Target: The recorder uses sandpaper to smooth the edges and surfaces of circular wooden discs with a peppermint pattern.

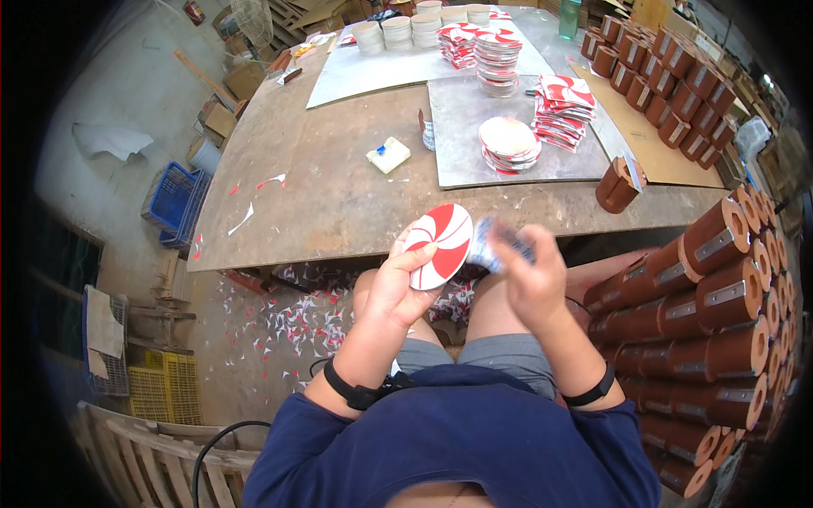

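Observation:
My left hand is closed around a round disc with a red and white swirl, its thumb lying on the patterned face. In my right hand is a small blue-and-white patterned tool, smeared by motion, so its exact kind does not show. This tool is close to the right edge of the disc; whether they touch I cannot tell. Both hands are above my lap, at the near edge of the table.
A stack of pale-topped discs and a pile of swirl-printed sheets stand on a grey board. A folded pale cloth lies to their left. Brown cylinders are stacked at my right. Red and white scraps litter the floor.

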The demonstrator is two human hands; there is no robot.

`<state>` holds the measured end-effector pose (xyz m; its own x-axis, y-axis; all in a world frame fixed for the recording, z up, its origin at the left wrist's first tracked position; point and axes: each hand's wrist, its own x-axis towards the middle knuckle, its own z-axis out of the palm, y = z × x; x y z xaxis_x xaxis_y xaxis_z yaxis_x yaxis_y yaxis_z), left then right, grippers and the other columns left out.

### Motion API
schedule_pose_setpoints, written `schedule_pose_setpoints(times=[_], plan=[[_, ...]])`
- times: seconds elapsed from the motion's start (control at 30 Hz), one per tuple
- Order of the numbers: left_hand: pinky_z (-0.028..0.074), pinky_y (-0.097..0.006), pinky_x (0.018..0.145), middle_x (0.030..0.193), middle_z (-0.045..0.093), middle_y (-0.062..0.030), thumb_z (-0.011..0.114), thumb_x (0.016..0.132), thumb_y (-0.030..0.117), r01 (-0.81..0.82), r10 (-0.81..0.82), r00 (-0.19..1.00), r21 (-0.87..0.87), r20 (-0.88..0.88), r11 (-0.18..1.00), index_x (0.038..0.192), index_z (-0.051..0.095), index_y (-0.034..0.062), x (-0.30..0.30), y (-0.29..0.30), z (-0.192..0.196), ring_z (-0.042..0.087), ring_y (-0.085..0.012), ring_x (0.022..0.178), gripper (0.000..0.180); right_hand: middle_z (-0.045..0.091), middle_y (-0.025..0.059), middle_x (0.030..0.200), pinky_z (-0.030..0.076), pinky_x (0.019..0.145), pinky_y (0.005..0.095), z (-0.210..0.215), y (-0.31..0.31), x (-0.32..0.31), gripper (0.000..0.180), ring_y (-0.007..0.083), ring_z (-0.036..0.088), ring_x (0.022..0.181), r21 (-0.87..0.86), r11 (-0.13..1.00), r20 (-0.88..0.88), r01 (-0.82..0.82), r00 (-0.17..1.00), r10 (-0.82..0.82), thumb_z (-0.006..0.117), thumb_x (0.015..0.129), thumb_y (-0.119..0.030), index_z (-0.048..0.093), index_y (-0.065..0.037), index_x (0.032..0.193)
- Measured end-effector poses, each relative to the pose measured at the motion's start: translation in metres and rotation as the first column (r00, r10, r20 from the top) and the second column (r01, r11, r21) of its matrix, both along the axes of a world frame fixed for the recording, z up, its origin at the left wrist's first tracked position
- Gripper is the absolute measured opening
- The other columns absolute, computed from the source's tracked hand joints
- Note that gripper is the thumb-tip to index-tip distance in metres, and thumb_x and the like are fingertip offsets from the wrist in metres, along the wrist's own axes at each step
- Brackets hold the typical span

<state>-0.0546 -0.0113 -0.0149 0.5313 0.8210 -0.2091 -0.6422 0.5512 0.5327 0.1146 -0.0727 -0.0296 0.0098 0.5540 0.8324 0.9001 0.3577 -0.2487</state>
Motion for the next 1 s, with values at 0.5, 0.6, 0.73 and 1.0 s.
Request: schedule_pose_setpoints(times=[0.5,0.6,0.73,1.0], plan=[[0.045,-0.043,0.09,0.116,0.046,-0.0145,0.052,0.075,-0.012,-0.093,0.096,0.992,0.039,-0.08,0.995,0.123,0.033,0.0076,0.001,-0.001,-0.003,0.049,-0.028,0.108,0.056,0.048,0.0094,0.086,0.045,0.057,0.0358,0.013,-0.016,-0.013,0.033,0.028,0.053,0.07,-0.036,0.979,-0.063,-0.198,0.979,0.196,0.06,0.063,-0.001,0.066,-0.015,0.093],[0.045,-0.043,0.09,0.117,0.046,-0.0145,0.052,0.074,-0.012,-0.097,0.099,0.991,0.025,-0.084,0.995,0.124,0.033,0.0081,-0.003,0.001,-0.003,0.049,-0.0285,0.109,0.056,0.049,0.0104,0.087,0.045,0.058,0.0354,0.006,-0.008,-0.005,0.034,0.0281,0.053,0.071,-0.144,0.986,-0.043,-0.09,0.995,0.085,0.059,0.065,-0.001,0.065,-0.015,0.095],[0.046,-0.044,0.089,0.117,0.046,-0.0149,0.051,0.076,-0.011,-0.094,0.094,0.994,0.003,-0.049,0.996,0.123,0.033,0.0089,0.002,-0.002,0.001,0.049,-0.0291,0.109,0.054,0.048,0.0157,0.095,0.046,0.065,0.0376,-0.006,0.004,0.018,0.037,0.0325,0.055,0.077,-0.131,0.991,-0.299,0.017,0.953,-0.056,0.057,0.071,0.004,0.061,-0.011,0.104],[0.046,-0.041,0.089,0.121,0.045,-0.0163,0.048,0.081,-0.004,-0.073,0.074,0.997,0.053,-0.03,0.996,0.126,0.031,0.0033,0.01,-0.002,0.011,0.051,-0.0279,0.108,0.049,0.046,0.0148,0.094,0.047,0.054,0.0326,0.023,-0.012,-0.025,0.042,0.0272,0.054,0.069,-0.168,0.982,-0.213,-0.091,0.976,0.054,0.06,0.066,0.002,0.061,-0.012,0.105]])
